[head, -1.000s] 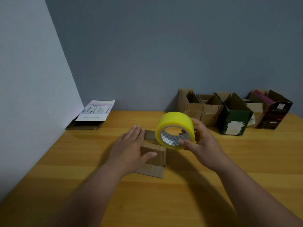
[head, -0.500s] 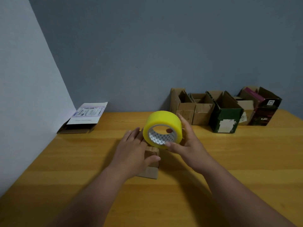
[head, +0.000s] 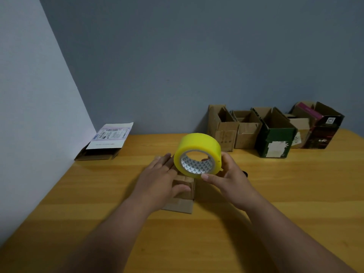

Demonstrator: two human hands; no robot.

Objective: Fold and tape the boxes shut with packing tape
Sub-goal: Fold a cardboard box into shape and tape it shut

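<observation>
Under the flat, outstretched fingers of the left hand (head: 157, 181) sits a small cardboard box (head: 182, 194), pressed down on the wooden surface (head: 275, 213). Right hand (head: 229, 179), just beside it, grips a yellow tape roll (head: 197, 152) above the box, thumb at the lower rim, fingers apparently curled behind it. Beyond the fingers, open boxes (head: 275, 133) line the wall; a flattened box (head: 104, 144) lies far left.

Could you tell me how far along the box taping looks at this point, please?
Early. Done: the small cardboard box has its flaps folded down, pressed flat by the left hand. In hand: the right hand holds the yellow tape roll over it; no tape visibly laid yet. Left: the open boxes along the wall and the flat labelled box.
</observation>
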